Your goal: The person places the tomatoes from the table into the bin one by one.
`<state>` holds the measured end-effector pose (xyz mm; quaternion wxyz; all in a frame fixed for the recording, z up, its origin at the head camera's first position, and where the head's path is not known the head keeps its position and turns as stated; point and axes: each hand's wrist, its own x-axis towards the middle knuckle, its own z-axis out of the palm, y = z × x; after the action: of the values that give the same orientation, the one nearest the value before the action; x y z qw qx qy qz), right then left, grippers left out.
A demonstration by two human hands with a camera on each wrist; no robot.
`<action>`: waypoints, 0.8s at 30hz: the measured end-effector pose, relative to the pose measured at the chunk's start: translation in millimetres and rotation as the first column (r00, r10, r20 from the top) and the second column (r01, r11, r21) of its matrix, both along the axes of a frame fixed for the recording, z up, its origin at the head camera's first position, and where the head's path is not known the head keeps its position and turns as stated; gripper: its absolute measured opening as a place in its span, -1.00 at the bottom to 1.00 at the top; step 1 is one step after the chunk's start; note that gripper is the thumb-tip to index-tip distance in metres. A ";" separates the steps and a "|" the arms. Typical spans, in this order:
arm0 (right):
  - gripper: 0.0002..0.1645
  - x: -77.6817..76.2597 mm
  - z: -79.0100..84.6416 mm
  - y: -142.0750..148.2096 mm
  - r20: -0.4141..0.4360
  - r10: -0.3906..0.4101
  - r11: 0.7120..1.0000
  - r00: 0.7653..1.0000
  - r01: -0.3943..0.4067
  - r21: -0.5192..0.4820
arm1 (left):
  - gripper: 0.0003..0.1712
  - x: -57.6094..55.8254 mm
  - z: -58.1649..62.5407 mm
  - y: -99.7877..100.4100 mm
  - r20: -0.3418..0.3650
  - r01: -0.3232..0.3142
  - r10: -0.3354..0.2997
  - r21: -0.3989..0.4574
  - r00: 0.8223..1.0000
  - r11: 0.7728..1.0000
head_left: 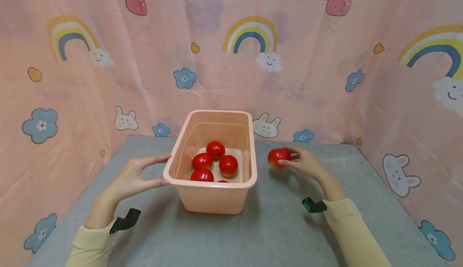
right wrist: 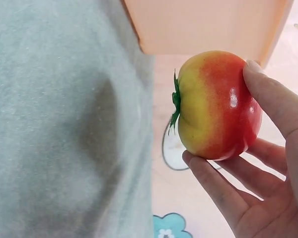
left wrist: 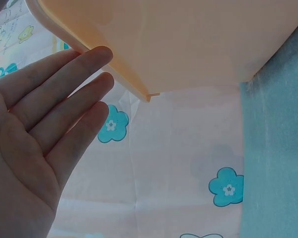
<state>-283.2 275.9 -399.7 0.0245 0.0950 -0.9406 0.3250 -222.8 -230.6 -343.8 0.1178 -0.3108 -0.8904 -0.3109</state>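
Observation:
My right hand point(head_left: 305, 162) pinches a tomato point(head_left: 279, 158) between thumb and fingers, just right of the pink bin point(head_left: 213, 198). In the right wrist view this tomato point(right wrist: 216, 106) is glossy red, fading to yellow round a green leafy stem that points down toward the tabletop. It hangs above the table, with its shadow beneath. Straight fingers of my left hand point(head_left: 132, 178) touch the left rim of the bin; the left wrist view shows its palm and extended fingers point(left wrist: 84, 74). Inside the bin lie several red tomatoes point(head_left: 215, 149), the nearest partly hidden by the front wall.
A grey cloth point(head_left: 217, 243) covers the table. Behind and at both sides hangs a pink curtain point(head_left: 217, 94) printed with rainbows, flowers and rabbits. Each wrist wears a dark device point(head_left: 125, 220) below the cream sleeve.

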 end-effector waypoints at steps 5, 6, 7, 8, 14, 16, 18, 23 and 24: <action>-0.14 -0.2 6.8 -2.1 -0.017 -0.005 1.000 1.000 0.005 -0.002 | -0.28 -0.4 -0.4 -0.3 -0.002 0.002 -0.002 0.001 1.000 1.000; -0.14 -0.4 8.4 -2.4 -0.021 -0.005 1.000 1.000 0.005 -0.004 | -0.28 -0.4 -0.4 -0.3 -0.003 0.002 -0.002 0.001 1.000 1.000; -0.14 -0.6 9.8 -2.4 -0.028 -0.004 1.000 1.000 0.004 -0.002 | -0.28 -0.4 -0.4 -0.3 -0.002 0.002 -0.002 0.002 1.000 1.000; -0.14 -0.6 11.4 -2.4 -0.031 -0.003 1.000 1.000 0.003 -0.001 | -0.28 -0.4 -0.4 -0.2 0.000 0.001 -0.001 0.002 1.000 1.000; -0.15 0.5 23.1 -2.7 -0.055 0.003 1.000 0.998 -0.003 0.004 | -0.29 0.1 0.0 0.1 -0.006 0.000 0.000 -0.001 1.000 1.000; -0.15 1.7 27.7 -3.0 -0.067 0.009 1.000 0.998 -0.009 0.006 | -0.29 0.3 0.2 0.1 -0.015 0.000 0.000 -0.005 1.000 1.000; -0.15 3.0 32.3 -3.2 -0.078 0.017 1.000 0.997 -0.017 0.006 | -0.29 0.3 0.3 0.1 -0.021 0.001 -0.001 -0.008 1.000 1.000; -0.17 5.0 42.7 -4.0 -0.108 0.031 1.000 0.994 -0.030 0.007 | -0.29 -0.2 0.1 -0.1 -0.025 -0.002 0.002 -0.011 1.000 1.000; -0.17 5.1 44.9 -4.3 -0.113 0.033 0.999 0.993 -0.032 0.009 | -0.29 -0.3 0.0 -0.1 -0.025 -0.002 0.002 -0.011 1.000 1.000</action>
<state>-278.1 271.6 -354.8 0.0721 0.1286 -0.9372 0.3162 -223.1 -230.7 -343.8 0.1275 -0.3145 -0.8908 -0.3022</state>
